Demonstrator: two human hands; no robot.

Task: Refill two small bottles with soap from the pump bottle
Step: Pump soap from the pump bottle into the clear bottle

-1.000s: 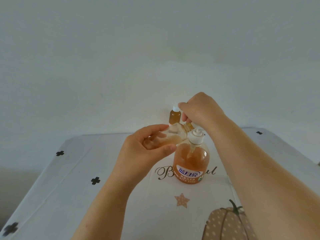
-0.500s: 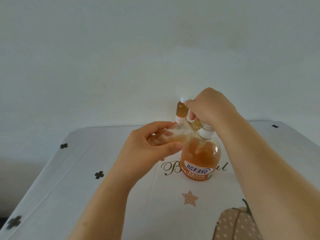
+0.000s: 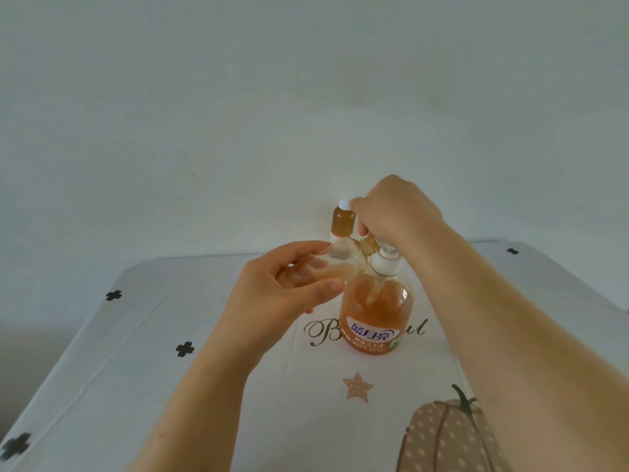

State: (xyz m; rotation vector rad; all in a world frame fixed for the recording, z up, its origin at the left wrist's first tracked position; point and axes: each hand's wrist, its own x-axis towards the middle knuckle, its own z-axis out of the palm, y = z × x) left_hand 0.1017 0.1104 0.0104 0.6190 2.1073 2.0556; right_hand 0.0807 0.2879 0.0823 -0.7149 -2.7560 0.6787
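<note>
Near the front edge of the table [image 3: 136, 369], a pumpkin print [image 3: 442, 437] and a star [image 3: 357, 386] mark the cloth. Past them, around the middle, the left hand [image 3: 279, 294] grips a small bottle [image 3: 340, 264], fingers and thumb curled round its body. It holds the bottle tilted, with the open neck up by the top of the pump bottle [image 3: 376, 311], which stands upright. A little soap lies in the tilted bottle. The right hand [image 3: 394, 209] sits on the pump, fingers curled down over its head; the spout is hidden. Toward the far edge a second small bottle [image 3: 343, 221], capped, looks full. If the neck slips off the spout during a press, soap would likely run onto fingers and cloth; a hard, off-centre push could tip the pump bottle
</note>
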